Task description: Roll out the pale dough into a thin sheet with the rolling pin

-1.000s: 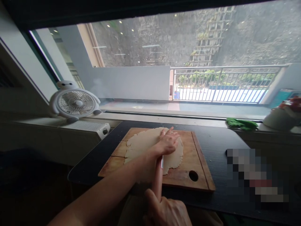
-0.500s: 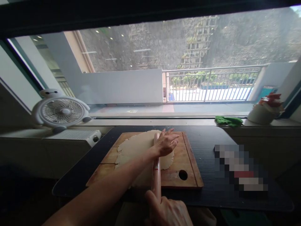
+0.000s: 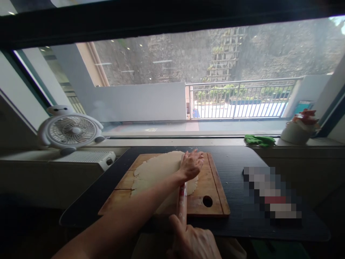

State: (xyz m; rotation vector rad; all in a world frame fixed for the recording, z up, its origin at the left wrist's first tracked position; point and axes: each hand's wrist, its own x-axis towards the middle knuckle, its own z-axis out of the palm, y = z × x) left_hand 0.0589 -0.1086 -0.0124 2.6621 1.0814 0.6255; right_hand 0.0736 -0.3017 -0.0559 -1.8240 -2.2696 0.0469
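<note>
A rolling pin (image 3: pixel 182 201) lies lengthwise across a wide, thin sheet of dough (image 3: pixel 157 169) with ragged edges. The dough covers much of a wooden cutting board (image 3: pixel 219 205). My left hand (image 3: pixel 192 164) rests palm-down over the far part of the pin, its fingers stretched out beyond it. At the near end, my right hand (image 3: pixel 198 242) is closed around the pin, in front of the board. My left forearm hides the lower left of the dough.
The board sits on a dark table (image 3: pixel 234 180) below a window. A blurred-out item (image 3: pixel 272 194) lies on the right. On the ledge are a green cloth (image 3: pixel 260 140) and a pale pot (image 3: pixel 299 130). A white fan (image 3: pixel 75 130) stands left.
The rolling pin has rolled a little to the right over the dough, and both hands have stayed on it. My left hand now covers more of its far end. The view has tilted slightly.
</note>
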